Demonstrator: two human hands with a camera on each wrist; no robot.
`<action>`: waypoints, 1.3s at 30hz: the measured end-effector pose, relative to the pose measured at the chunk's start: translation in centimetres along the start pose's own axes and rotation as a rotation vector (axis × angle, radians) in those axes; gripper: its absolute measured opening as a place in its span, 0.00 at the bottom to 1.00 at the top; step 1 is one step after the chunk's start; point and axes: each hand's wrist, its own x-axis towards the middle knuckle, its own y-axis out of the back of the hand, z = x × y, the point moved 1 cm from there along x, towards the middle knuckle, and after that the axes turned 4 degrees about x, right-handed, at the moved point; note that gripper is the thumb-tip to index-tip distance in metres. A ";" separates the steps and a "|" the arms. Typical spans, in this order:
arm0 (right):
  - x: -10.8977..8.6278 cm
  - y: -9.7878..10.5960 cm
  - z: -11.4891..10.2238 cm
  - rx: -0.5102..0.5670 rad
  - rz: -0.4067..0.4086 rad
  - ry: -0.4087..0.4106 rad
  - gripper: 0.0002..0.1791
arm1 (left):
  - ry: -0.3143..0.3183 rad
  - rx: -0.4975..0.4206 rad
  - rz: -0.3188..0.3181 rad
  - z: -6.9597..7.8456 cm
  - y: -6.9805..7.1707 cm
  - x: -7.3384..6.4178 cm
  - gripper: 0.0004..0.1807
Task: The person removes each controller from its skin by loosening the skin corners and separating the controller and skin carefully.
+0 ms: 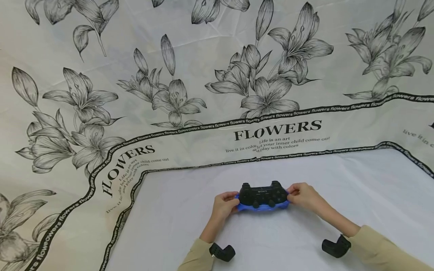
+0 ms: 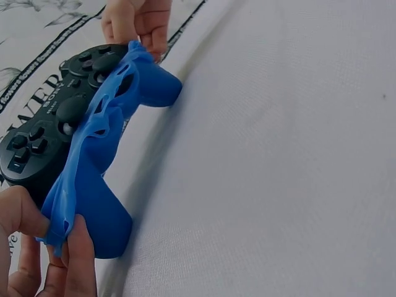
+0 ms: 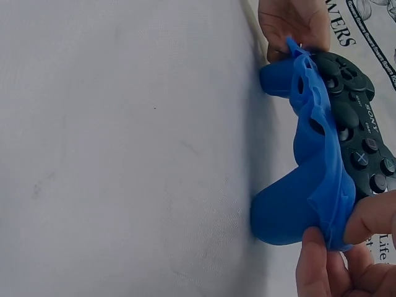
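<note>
with the black controller (image 1: 262, 194) toward five o'clock in the head view, the left hand (image 1: 224, 206) pinches the edge of its blue cover (image 2: 106, 148) at nine o'clock, the right hand (image 1: 301, 195) at three, and even tension should best avoid tearing.

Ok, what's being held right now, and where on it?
The blue cover, partly over the black controller: left hand pinches the cover's edge at one end, right hand at the other.
</note>
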 end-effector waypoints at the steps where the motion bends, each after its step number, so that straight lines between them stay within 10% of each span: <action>1: 0.0 -0.1 0.0 -0.001 0.002 0.002 0.11 | -0.004 0.002 0.003 0.0 0.0 0.0 0.18; 39: -0.1 -0.7 1.6 0.121 -0.011 -0.052 0.15 | -0.032 0.184 0.064 0.0 -0.1 -0.6 0.13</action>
